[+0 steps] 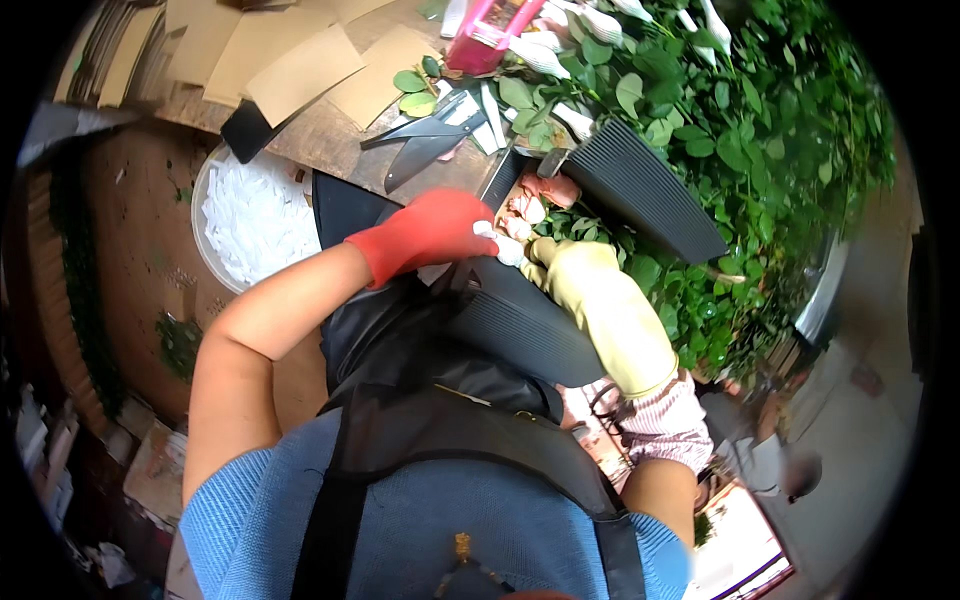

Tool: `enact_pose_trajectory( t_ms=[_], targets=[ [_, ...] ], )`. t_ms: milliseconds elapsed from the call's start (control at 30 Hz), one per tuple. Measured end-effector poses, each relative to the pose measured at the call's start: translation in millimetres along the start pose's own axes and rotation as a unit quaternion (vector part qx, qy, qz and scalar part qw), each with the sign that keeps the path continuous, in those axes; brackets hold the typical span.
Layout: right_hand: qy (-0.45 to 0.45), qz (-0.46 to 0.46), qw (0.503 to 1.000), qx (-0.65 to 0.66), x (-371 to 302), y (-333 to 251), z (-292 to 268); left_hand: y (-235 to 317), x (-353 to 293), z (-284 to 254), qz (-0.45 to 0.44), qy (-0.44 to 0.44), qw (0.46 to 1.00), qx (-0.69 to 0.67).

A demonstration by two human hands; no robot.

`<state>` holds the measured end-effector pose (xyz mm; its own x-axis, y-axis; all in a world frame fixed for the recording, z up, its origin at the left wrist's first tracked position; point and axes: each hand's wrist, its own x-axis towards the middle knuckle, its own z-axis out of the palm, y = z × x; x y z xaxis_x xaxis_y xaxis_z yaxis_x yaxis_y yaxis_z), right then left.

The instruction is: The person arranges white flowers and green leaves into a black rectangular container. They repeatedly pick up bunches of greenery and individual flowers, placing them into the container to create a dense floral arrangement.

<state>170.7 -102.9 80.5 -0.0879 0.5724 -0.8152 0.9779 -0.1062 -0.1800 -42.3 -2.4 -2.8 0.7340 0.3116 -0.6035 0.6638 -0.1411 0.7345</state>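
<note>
My left hand (440, 235), in a red glove, pinches a small white piece (508, 248) of paper or netting at its fingertips. Just right of it is my right hand (572, 275) in a long pale yellow glove, its fingers curled in beside the white piece. What those fingers hold is hidden. Both hands work over a black ribbed trough with a raised far wall (645, 190) and a near wall (530, 320). Pink roses (527, 207) lie between the walls, heads toward the left hand, with green leaves behind.
A round tub (205, 235) of white slips stands left, below the wooden table (375, 160). Black-handled scissors (425, 145), cardboard sheets (300, 75) and a pink holder (490, 40) lie on the table. Leafy stems with white-sleeved buds (540, 58) fill the right. Another person (770, 455) is farther right.
</note>
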Motion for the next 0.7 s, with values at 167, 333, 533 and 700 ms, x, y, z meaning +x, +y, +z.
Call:
enact_pose_trajectory(
  t_ms=[167,333,533,700],
  targets=[
    [-0.039,0.006,0.999,-0.029,16.8,-6.8,-7.5,-17.4,4.9,33.5,-0.008,0.062,0.953,-0.295],
    [-0.129,0.066,0.989,0.01,34.1,-0.5,2.0,-16.1,-4.4,35.1,-0.03,0.077,0.818,-0.569],
    [-0.096,-0.003,0.992,-0.082,26.2,-5.9,-4.5,-49.4,-40.5,4.3,-0.013,0.223,0.734,-0.642],
    [-0.107,0.004,0.988,-0.108,26.4,-13.1,-7.2,-42.9,-81.6,-39.9,-0.078,0.293,0.902,-0.308]
  ],
)
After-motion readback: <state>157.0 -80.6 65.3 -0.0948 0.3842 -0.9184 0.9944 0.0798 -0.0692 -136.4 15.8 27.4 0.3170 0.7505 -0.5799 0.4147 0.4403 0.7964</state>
